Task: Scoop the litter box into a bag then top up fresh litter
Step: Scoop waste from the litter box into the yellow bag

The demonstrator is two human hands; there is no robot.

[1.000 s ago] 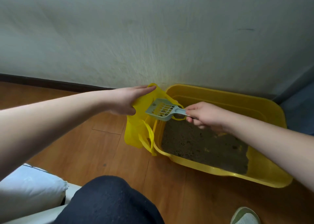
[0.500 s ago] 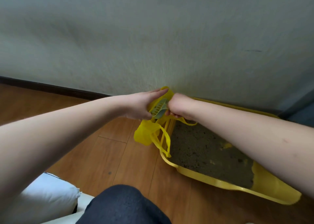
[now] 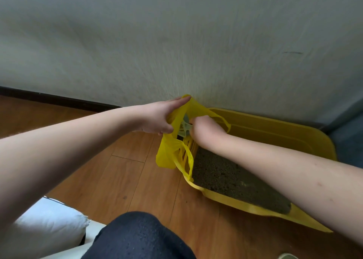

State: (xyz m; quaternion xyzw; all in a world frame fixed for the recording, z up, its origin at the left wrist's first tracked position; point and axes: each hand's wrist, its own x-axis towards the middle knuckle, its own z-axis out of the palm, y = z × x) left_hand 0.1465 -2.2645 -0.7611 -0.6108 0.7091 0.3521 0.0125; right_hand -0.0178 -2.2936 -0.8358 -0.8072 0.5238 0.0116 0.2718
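Observation:
A yellow litter box (image 3: 279,133) sits on the wooden floor against the wall, holding dark grey litter (image 3: 231,178). At its left end hangs a yellow plastic bag (image 3: 169,154). My left hand (image 3: 161,117) holds the bag's rim up, thumb under and fingers stretched along the top edge. My right hand (image 3: 202,129) grips the handle of a pale green slotted scoop (image 3: 184,127) and reaches into the bag's mouth. Most of the scoop is hidden by the bag and my right hand.
A grey-white wall (image 3: 176,42) with a dark baseboard (image 3: 59,98) stands right behind the box. My dark-trousered knee (image 3: 141,237) is at the bottom centre, a white cushion (image 3: 45,225) at the bottom left. Blue fabric (image 3: 347,141) lies at the far right.
My right hand has carried the scoop left from over the litter into the bag's mouth. My left hand has kept hold of the bag's rim, lifting it slightly. The view has shifted up.

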